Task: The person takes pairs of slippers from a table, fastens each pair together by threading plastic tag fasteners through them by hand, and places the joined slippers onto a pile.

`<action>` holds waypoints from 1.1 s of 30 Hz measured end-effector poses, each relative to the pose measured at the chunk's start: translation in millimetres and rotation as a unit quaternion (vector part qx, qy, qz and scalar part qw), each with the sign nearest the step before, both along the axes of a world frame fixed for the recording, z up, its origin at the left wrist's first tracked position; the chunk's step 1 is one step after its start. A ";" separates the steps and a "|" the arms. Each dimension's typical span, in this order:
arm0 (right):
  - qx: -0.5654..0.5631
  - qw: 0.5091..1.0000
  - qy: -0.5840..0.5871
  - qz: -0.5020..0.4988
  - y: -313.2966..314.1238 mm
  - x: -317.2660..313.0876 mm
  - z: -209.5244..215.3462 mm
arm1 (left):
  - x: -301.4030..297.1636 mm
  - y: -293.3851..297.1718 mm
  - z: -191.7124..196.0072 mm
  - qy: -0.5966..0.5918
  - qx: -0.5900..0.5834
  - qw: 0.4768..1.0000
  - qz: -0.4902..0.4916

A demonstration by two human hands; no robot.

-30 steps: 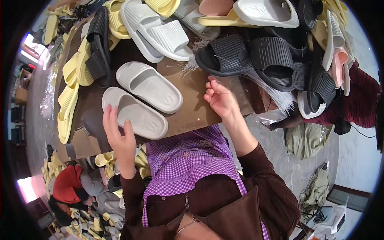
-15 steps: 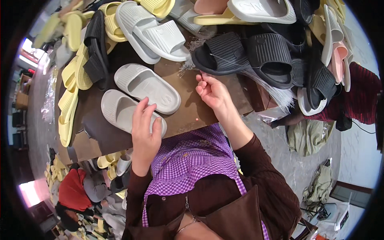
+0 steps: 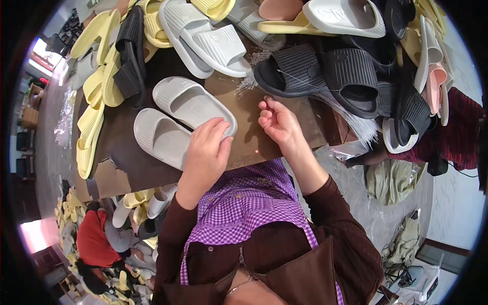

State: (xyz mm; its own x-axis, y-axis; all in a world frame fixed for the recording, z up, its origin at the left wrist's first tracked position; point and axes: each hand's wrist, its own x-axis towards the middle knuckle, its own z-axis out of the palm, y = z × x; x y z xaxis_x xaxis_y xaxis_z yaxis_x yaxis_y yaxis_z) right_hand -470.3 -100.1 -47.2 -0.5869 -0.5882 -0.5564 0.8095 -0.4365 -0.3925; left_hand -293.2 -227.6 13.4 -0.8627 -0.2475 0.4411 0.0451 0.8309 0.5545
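Note:
A pair of light grey slippers lies side by side on the brown table [image 3: 244,147], the far slipper [image 3: 195,104] showing its whole footbed. Over the heel of the near slipper [image 3: 161,137] rests my left hand [image 3: 206,152], its fingers stretched toward the far slipper's heel and its thumb apart. To the right, my right hand [image 3: 279,122] is raised over the table with curled fingers, thumb and forefinger pinched together. Whatever may be in that pinch is too small to make out. Just beyond its fingertips sits a black slipper [image 3: 300,73] with thin clear strands across its strap.
White slippers [image 3: 221,48], yellow slippers [image 3: 91,101] and more black slippers [image 3: 353,76] pile along the table's far and side edges. A bundle of thin white strands [image 3: 351,117] hangs at the right. Someone in red [image 3: 99,239] bends among slippers at lower left.
My left hand has moved right, its fingers coming down by the slippers' heels. The right hand stays near the black slipper, its fingers still curled. The view has shifted slightly.

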 end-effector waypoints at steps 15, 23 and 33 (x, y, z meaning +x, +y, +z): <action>0.028 0.999 0.022 -0.026 -14.0 -10.9 3.0 | -14.3 12.1 2.5 -0.009 -0.013 0.999 -0.041; 0.012 1.000 0.008 0.004 -23.6 -24.1 -1.4 | -21.1 15.1 2.9 0.001 -0.023 0.999 -0.049; 0.034 0.999 0.011 0.010 -21.2 -15.9 2.9 | -21.5 9.8 -0.1 -0.007 -0.028 0.999 -0.043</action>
State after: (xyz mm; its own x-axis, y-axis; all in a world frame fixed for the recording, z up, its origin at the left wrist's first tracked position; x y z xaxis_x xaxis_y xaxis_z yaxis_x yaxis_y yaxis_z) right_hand -486.2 -121.3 -44.3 -0.5876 -0.5613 -0.5829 0.8090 -0.3918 -0.4383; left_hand -314.7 -217.8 13.3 -0.8860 -0.1485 0.4392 0.1094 0.8537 0.5092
